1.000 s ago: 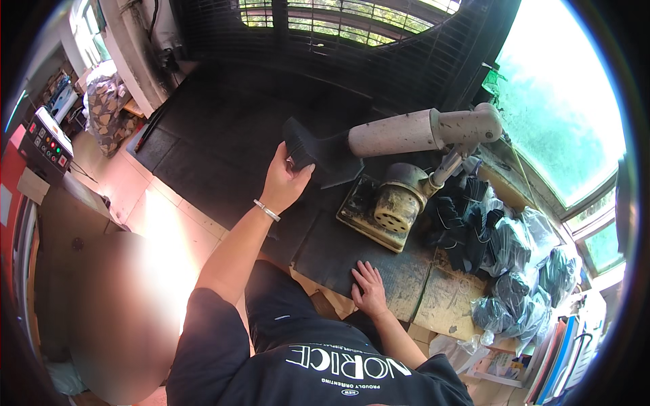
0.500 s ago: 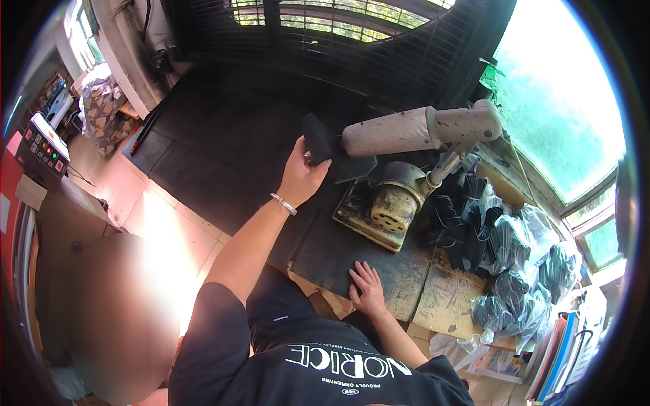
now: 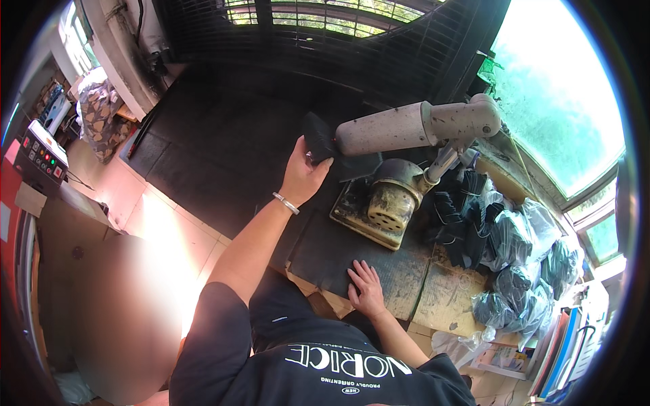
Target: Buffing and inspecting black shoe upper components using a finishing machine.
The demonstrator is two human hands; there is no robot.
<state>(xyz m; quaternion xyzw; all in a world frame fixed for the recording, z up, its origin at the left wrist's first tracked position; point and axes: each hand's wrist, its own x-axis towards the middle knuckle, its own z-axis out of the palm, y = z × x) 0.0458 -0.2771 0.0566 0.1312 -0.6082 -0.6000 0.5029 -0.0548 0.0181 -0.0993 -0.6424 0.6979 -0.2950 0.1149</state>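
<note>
My left hand (image 3: pixel 306 172) is closed on a dark ribbed block (image 3: pixel 319 137), its kind unclear, and holds it up over the black-covered bench (image 3: pixel 217 149). The block's right side is close against the left end of a grey cylindrical machine head (image 3: pixel 384 128); whether they touch, I cannot tell. A metal post joins this head to a worn, dirty yellowish base (image 3: pixel 394 206) with a round vented housing. Just right of the block, a dark flat piece (image 3: pixel 360 165) shows under the cylinder. My right hand (image 3: pixel 367 289) lies on the bench's near edge, fingers spread, holding nothing.
Right of the base are black strips (image 3: pixel 464 216) and clear plastic bags (image 3: pixel 514 243) of dark pieces. A dark grille (image 3: pixel 325 61) stands behind the bench. At far left is a control box (image 3: pixel 42 155) with lit buttons. Folders (image 3: pixel 565 352) stand at lower right.
The machine head sits slightly farther left in the picture, its end nearer the block. My left hand keeps its grip, and my right hand stays flat on the bench.
</note>
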